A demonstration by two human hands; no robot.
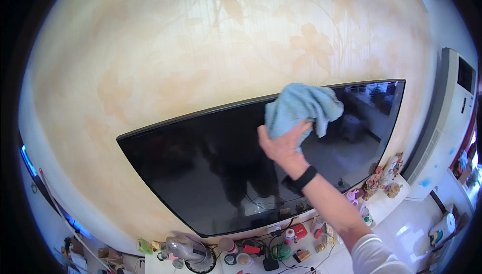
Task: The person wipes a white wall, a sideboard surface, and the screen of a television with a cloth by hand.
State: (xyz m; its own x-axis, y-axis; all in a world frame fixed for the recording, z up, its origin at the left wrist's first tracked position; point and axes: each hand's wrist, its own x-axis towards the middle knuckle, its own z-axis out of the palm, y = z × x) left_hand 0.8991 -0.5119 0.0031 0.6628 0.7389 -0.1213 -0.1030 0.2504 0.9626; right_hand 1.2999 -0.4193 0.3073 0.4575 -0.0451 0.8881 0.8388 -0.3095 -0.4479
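Note:
My right hand (284,146) holds a light blue cloth (301,104) against the upper part of a wall-mounted flat-screen television (196,176). The cloth is bunched, and a fold of it covers a stretch of the top frame edge. Around my right wrist is a black band (304,178). The dark screen mirrors a figure and part of the room. My left hand is out of view.
Below the television runs a white cabinet top (256,268) crowded with a metal flask (184,249), a red box (299,231), cables and several jars. Artificial flowers (372,181) stand at its right. Farther right is a tall white floor-standing air conditioner (440,134).

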